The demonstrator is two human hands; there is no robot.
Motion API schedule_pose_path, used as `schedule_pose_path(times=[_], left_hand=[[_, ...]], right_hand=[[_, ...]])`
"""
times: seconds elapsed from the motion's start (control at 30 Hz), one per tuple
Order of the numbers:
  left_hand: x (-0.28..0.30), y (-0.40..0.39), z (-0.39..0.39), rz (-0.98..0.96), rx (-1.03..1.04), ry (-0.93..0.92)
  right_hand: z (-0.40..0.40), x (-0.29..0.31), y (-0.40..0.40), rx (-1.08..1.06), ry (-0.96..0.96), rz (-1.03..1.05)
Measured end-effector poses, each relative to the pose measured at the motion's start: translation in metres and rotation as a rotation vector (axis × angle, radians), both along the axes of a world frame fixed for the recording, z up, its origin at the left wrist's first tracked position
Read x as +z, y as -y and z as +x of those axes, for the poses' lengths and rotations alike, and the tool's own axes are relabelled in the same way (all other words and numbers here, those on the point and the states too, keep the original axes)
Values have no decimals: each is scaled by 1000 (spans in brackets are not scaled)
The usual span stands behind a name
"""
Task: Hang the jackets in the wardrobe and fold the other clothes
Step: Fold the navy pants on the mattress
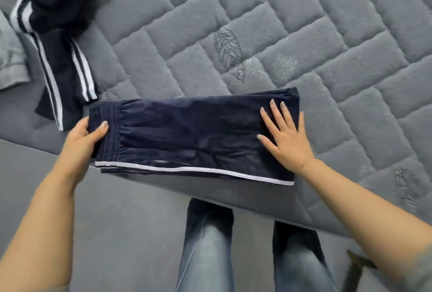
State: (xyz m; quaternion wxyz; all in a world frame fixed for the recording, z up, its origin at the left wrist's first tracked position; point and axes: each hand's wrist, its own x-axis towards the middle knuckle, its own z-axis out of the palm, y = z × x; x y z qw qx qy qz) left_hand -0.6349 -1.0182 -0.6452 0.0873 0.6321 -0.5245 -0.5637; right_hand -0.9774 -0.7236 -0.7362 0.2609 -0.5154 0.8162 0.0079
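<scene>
The navy track pants [187, 137], already folded into a long strip, lie across the middle of the frame on the grey quilted bed [304, 34]. The left hand [84, 137] has its grip closed on the elastic waistband, thumb on top; the right hand [285, 135] lies flat and open on the other end, pressing it down. To fold well, carry the waistband over toward the pinned end, line up the white stripe edges, then smooth. A striped dark garment [58, 41] waits upper left
</scene>
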Motion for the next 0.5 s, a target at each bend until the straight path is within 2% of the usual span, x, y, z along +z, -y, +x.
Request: schedule_pose_path(times=[0.17,0.23,0.37,0.43,0.5], left_hand=[[-45,23,30,-62,-96,210],[-60,19,30,-93,-141,224],[-76,11,31,-215,-324,401],[-78,4,25,-251,-302,476],[-76,-2,14,-296,-254,626]], right_hand=[[34,-15,29,20,-72,37],[36,-19,29,9,-94,42],[28,-17,26,61,-106,96],[23,-12,23,94,-107,126],[19,-6,25,108,-80,123]])
